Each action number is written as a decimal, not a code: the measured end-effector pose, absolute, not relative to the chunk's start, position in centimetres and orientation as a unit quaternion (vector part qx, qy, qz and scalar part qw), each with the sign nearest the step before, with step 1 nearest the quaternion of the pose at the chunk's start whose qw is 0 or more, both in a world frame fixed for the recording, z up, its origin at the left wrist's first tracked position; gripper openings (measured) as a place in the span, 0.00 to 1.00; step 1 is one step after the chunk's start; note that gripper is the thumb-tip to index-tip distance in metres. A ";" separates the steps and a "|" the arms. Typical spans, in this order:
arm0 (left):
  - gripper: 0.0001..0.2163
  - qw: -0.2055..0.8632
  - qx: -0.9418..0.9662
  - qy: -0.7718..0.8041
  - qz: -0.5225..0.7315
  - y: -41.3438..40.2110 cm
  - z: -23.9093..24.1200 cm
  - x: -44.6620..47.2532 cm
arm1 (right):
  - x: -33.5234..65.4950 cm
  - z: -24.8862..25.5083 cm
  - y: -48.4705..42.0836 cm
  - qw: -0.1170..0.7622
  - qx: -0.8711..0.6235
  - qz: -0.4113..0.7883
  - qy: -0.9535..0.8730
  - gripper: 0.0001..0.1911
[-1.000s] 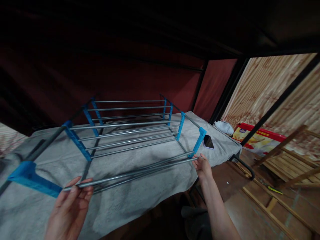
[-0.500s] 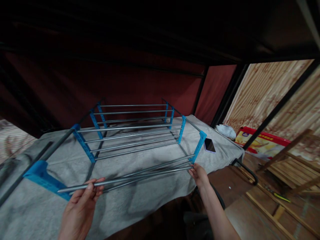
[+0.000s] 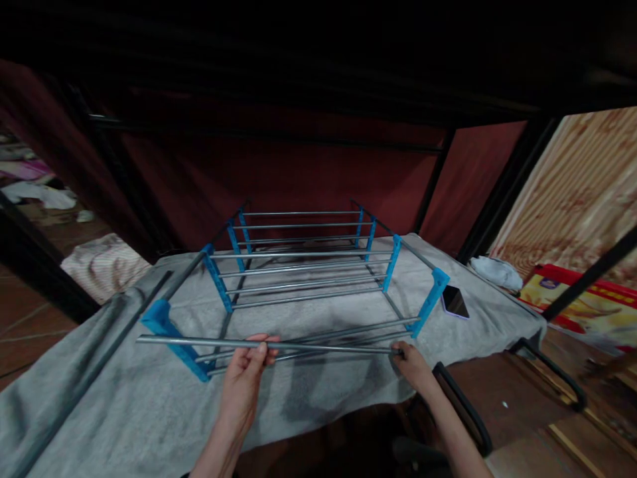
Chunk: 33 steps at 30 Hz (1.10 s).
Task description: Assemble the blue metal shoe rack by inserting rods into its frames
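A grey metal tube lies across both hands, in front of the near end of a rack. My left hand pinches it left of its middle, thumb on top. At its right end, my right hand closes round the tip. The rack frame is built of metal tubes and blue plastic brackets, and rests on its side on a grey blanket. The near left bracket sits behind the tube's left part; the near right bracket rises beyond my right hand. Other loose-looking tubes run between these brackets.
A phone lies on the grey blanket right of the rack. One more tube rests at the left. Black bed posts stand at both sides. A red and yellow box and a pale cloth are at the right.
The tube has been lifted clear of the other tubes and is now nearly level. My left hand has moved inward along it. The view has turned left.
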<state>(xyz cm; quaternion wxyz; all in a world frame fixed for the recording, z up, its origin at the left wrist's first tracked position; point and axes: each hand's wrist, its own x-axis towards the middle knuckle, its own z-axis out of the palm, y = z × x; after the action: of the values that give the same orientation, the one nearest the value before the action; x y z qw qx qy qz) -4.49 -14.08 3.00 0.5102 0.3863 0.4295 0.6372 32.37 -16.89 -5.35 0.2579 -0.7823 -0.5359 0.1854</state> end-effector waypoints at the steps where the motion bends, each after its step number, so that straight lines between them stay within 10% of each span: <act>1: 0.20 0.508 0.398 0.430 0.631 -14.1 3.1 -4.1 | 32.2 -5.4 -17.0 0.224 -0.789 0.164 -0.549 0.15; 13: 0.15 0.457 0.523 0.393 0.602 -15.2 7.3 0.9 | 30.7 -4.5 -18.1 0.029 -0.770 0.117 -0.627 0.20; 33: 0.20 0.503 0.549 0.394 0.538 -17.9 7.3 1.6 | 20.9 -0.9 -20.2 0.132 -0.467 0.553 -0.677 0.15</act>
<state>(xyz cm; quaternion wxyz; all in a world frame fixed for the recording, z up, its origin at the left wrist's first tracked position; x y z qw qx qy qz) 1.63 -17.89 7.30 0.5034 0.5495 0.3939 0.5381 20.87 -20.20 -0.89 0.1317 -0.4672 -0.6769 0.5534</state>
